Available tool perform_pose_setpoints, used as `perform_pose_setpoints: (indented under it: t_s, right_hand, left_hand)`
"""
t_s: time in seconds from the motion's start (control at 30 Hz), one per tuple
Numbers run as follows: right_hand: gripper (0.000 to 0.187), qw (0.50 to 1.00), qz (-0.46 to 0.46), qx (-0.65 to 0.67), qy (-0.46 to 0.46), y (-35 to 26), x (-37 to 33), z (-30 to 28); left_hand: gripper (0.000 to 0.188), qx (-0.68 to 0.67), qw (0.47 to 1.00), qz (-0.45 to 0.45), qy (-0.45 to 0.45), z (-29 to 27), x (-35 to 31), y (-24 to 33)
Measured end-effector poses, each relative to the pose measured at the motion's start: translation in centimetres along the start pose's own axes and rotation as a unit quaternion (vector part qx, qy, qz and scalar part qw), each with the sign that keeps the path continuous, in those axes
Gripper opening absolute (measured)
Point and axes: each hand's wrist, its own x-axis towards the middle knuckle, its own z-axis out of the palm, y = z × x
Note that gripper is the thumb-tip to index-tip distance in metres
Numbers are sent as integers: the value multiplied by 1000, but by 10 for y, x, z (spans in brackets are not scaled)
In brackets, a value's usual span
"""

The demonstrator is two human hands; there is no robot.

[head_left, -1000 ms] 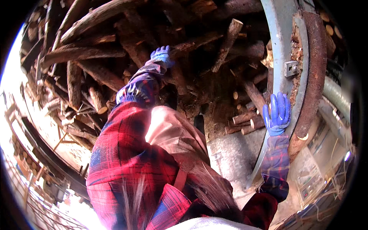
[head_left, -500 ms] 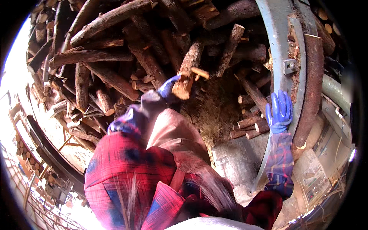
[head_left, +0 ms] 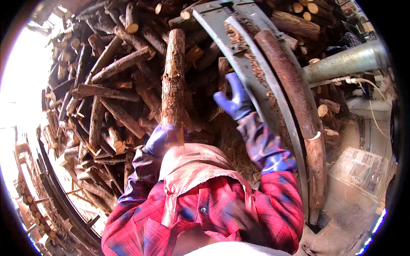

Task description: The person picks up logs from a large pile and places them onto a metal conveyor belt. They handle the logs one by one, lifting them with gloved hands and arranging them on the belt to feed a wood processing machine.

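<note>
A rough-barked log (head_left: 174, 81) stands almost upright in front of me, its lower end close to my apron. My left hand (head_left: 162, 138), in a blue-purple work glove, is closed round that lower end; part of the grip is hidden. My right hand (head_left: 235, 99), gloved the same way, is off the log with thumb and fingers spread and nothing in it. It is nearest to the left edge of a grey-blue metal trough (head_left: 213, 26). Along the right side of the trough lie a dark log (head_left: 287, 72) and, behind its near end, a paler log (head_left: 315, 168).
A jumbled heap of logs (head_left: 115, 91) fills the far side and left. Bark scraps (head_left: 252, 64) lie in the trough. A thick pale pipe (head_left: 346, 64) juts in from the right, above a control panel (head_left: 358, 170) with a hanging cable (head_left: 373, 115).
My left hand has raised the log from the pile and drawn it toward me, more upright. My right hand has left the metal trough's edge and moved left. My view has turned right.
</note>
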Motion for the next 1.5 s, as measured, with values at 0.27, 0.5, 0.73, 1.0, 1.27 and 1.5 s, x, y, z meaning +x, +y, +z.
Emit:
perform_pose_setpoints:
  t_s: [0.27, 0.5, 0.73, 1.0, 1.27, 1.5]
  right_hand:
    - [96, 815, 97, 567, 70, -115, -8, -41]
    - [97, 771, 78, 558, 295, -48, -74, -132]
    - [71, 719, 298, 593, 206, 57, -145, -76]
    - [56, 926, 130, 331, 123, 40, -9, -166]
    - [66, 948, 127, 290, -2, 174, 213, -224]
    - [84, 955, 120, -241, -123, 191, 128, -159]
  left_hand:
    - [95, 247, 955, 146, -78, 186, 13, 40]
    - [92, 204, 942, 158, -213, 273, 73, -47]
    - [82, 345, 938, 0, -24, 273, 71, -113]
    - [75, 258, 924, 246, -136, 261, 72, -61]
    - [77, 269, 915, 182, 238, 97, 30, -74]
    - [47, 177, 861, 113, 463, -61, -77, -183]
